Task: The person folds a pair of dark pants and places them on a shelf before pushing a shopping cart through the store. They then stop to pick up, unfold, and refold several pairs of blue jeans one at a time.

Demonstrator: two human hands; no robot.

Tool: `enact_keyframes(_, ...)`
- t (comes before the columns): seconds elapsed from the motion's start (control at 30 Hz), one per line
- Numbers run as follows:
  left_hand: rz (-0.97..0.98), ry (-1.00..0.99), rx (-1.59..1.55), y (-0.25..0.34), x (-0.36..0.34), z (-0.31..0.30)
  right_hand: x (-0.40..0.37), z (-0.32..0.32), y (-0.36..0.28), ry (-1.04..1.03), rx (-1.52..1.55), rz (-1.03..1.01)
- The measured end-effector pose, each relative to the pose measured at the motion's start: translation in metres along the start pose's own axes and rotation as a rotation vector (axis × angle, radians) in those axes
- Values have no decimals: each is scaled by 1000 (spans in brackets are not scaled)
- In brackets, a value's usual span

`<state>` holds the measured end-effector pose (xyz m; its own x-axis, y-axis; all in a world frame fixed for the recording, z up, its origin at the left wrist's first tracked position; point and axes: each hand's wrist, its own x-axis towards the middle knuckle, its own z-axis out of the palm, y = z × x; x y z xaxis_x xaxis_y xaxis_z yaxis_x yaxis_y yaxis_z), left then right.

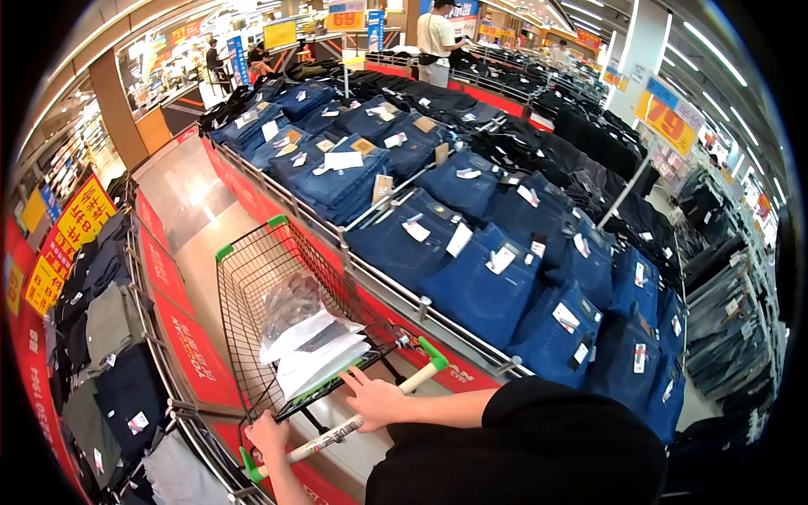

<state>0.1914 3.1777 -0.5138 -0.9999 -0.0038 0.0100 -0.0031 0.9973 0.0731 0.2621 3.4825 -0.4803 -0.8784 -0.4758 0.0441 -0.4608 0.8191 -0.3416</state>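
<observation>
A wire shopping cart (231, 316) with green corners stands in front of me. My left hand (268, 436) is at the cart's rear left edge, just beyond the handle bar (324, 442), its fingers curled on the frame. Over the right part of the bar lies my right hand (374, 400), palm down, fingers apart and reaching toward the basket. White packages (320, 358) and a clear plastic bag (290, 307) rest inside the cart, close to both hands.
Folded blue jeans (484, 269) with tags fill a railed display on the right. Dark and grey clothes (114, 324) lie on another display at left. A tiled aisle (189, 194) runs ahead between red panels. A person (438, 42) in a light top stands behind the jeans.
</observation>
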Motion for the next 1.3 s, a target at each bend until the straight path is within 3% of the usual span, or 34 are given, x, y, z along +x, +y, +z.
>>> enact_keyframes(0.2, 9, 18, -6, -19, 82, -5, 80, -14, 16, 40, 21, 24)
enact_keyframes(0.3, -6, -10, 53, -41, 129, -6, 127, -39, 22, -128, 54, 14)
enact_keyframes(0.53, -44, -51, 33, -69, 225, -13, 228, -22, 57, -148, 166, -41)
enact_keyframes(0.67, 36, 42, 61, -87, 279, -7, 284, -34, 71, -110, 173, -47)
enact_keyframes(0.97, -103, -113, -25, -98, 415, -28, 410, -57, 110, -75, 124, -19)
enact_keyframes(1.3, -68, -83, 7, -127, 578, -37, 574, -71, 148, -111, 94, 33)
